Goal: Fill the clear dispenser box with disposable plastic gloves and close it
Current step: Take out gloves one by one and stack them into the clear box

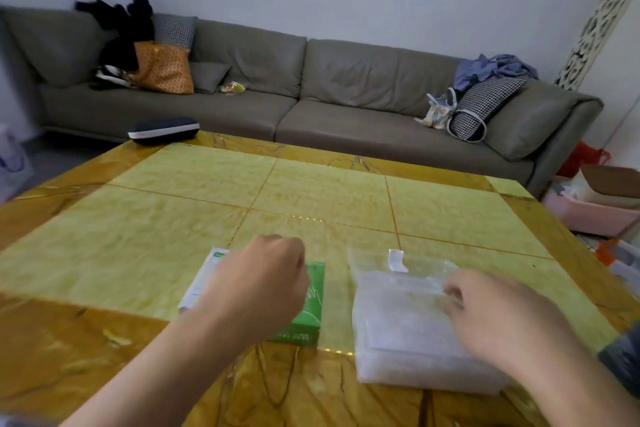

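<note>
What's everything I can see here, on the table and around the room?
Clear plastic dispenser box: one, see-through, near right of table, holding whitish gloves.
Green cardboard glove carton: one, green and white, near middle, left of the clear box.
Yellow stone-patterned table: one, yellow with orange border.
Dark oval zip case: one, navy with white trim, far left table edge.
Grey sofa: one, along the wall.
Orange cushion: one, sofa's left end.
Houndstooth bag: one, black and white, sofa's right end.
Left hand: curled, over the carton.
Right hand: on the clear box.
</note>
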`<state>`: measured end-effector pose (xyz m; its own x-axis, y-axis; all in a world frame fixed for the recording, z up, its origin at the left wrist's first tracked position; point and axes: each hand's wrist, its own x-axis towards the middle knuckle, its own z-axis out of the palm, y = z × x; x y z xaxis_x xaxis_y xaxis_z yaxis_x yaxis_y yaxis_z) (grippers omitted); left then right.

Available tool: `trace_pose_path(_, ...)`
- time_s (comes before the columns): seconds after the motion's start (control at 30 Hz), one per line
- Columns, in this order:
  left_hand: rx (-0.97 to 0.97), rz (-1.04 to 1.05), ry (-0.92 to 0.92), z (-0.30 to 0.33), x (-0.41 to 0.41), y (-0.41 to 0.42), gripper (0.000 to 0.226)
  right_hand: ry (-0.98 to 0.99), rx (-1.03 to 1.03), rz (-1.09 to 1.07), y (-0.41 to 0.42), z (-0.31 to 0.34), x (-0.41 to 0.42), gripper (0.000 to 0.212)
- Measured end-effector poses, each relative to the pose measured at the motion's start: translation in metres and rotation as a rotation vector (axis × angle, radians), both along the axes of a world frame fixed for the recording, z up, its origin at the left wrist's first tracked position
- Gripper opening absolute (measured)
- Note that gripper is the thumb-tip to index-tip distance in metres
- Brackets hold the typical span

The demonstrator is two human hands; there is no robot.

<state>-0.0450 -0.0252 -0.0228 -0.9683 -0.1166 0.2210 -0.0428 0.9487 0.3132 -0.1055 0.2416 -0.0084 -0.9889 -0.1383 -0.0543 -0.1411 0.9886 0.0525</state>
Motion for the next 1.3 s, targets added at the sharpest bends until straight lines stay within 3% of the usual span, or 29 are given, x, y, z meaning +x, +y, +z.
trace_pose_path(0.03,-0.046,0.072,-0.077,-0.003,0.0,-0.013,0.026,0.096,0.002,0.043,-0.009,0.002,0.006,0.023)
trace_pose_path(0.13,-0.087,0.083,-0.28,-0.014,0.002,-0.031,0.031,0.227,-0.206,0.268,-0.048,0.004,0.035,0.045)
trace_pose_path(0.27,-0.083,-0.023,-0.461,-0.036,-0.002,-0.032,0.038,0.025,-0.362,0.621,-0.092,-0.024,0.058,0.06)
trace_pose_path(0.4,-0.173,-0.068,-0.496,-0.045,-0.007,-0.034,0.044,-0.105,-0.201,0.683,-0.113,-0.05,0.057,0.085)
trace_pose_path(0.57,-0.118,-0.028,-0.326,-0.05,-0.008,-0.043,0.049,-0.134,-0.098,0.711,-0.116,-0.052,0.054,0.091)
trace_pose_path(0.67,-0.203,-0.079,-0.361,-0.05,-0.009,-0.039,0.048,-0.114,-0.111,0.717,-0.115,-0.055,0.055,0.086)
trace_pose_path(0.9,-0.084,0.03,-0.258,-0.045,-0.009,-0.038,0.047,-0.085,-0.11,0.717,-0.115,-0.06,0.053,0.078)
trace_pose_path(1.07,0.031,0.008,0.038,-0.024,-0.001,-0.048,0.012,-0.083,-0.109,0.712,-0.114,-0.062,0.052,0.073)
trace_pose_path(1.2,0.131,-0.01,0.12,-0.023,-0.001,-0.052,0.027,-0.103,-0.083,0.71,-0.115,-0.061,0.052,0.078)
trace_pose_path(1.3,0.36,-0.015,0.243,-0.016,0.0,-0.048,0.03,-0.114,-0.077,0.716,-0.115,-0.059,0.052,0.081)
